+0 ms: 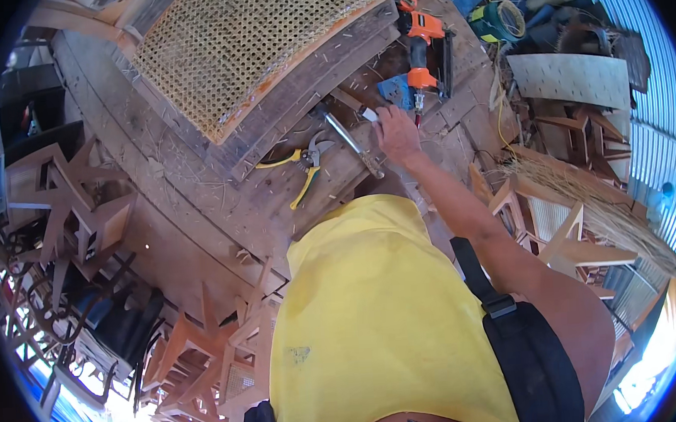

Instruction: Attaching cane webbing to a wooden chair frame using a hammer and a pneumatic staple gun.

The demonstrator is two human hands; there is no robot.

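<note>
My right hand point(398, 135) reaches over the wooden work surface, its fingers curled at the pale end of a small wooden-handled tool point(355, 104). The tool's exact kind is hard to make out. Just left of it lies a metal rod-like tool point(343, 136), slanting toward me. Farther left are pruning shears point(305, 162) with yellow handles, their blades apart. Beyond my hand, an orange and black nail gun point(421, 51) lies beside a blue piece point(395, 92). A woven cane panel point(258, 49) in a wooden frame rests on the raised board. My left hand is out of view.
Wooden star-shaped frames point(70, 196) stand at the left, with more wooden frames point(196, 351) at the lower left. A green spool point(497, 22) and a pale curved board point(570, 81) are at the far right. Bundled cane strands point(592, 195) lie below them. Scraps litter the planks.
</note>
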